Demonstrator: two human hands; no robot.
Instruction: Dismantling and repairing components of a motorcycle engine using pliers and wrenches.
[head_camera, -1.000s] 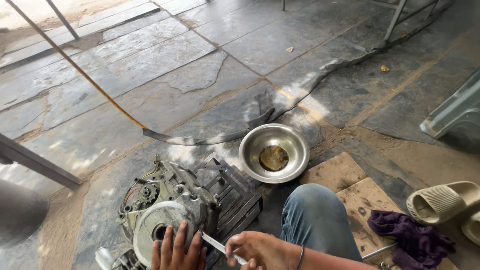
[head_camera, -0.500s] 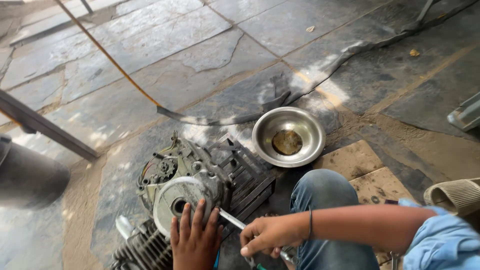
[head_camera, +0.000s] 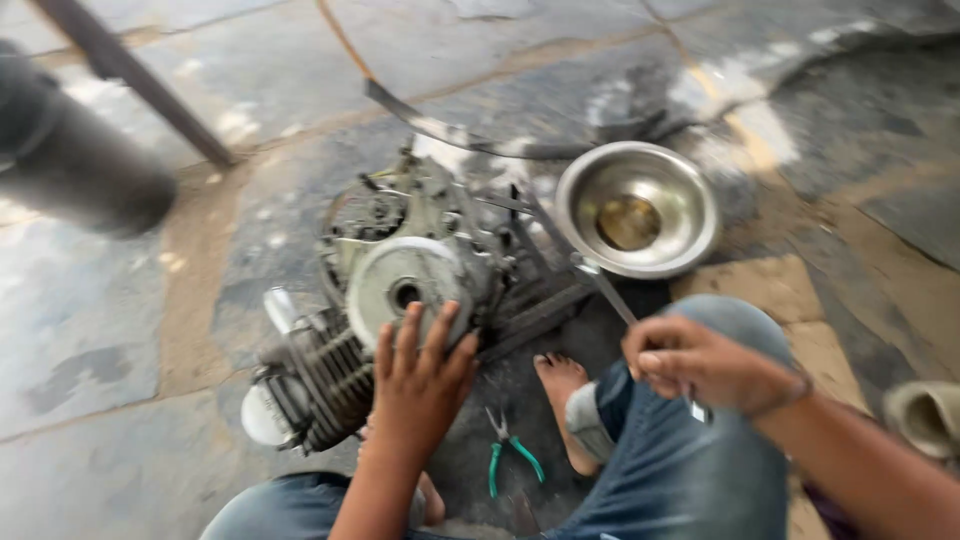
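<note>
Resting flat with fingers spread, the left hand (head_camera: 420, 375) steadies a small engine (head_camera: 385, 300) on the stone floor (head_camera: 120, 330). The right hand (head_camera: 700, 365) grips a spanner (head_camera: 603, 290) just beside it. Engine looks partly stripped; green-handled pliers (head_camera: 508, 455) and steel bowl (head_camera: 637, 208) lie near.

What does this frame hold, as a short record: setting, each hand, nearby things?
Setting: stone floor, person seated, view blurred
Left hand: flat on the engine, by its round cover
Right hand: grip closed on a wrench raised off the engine
Nearby: steel bowl beside the engine; green-handled pliers on the floor by a bare foot
</note>
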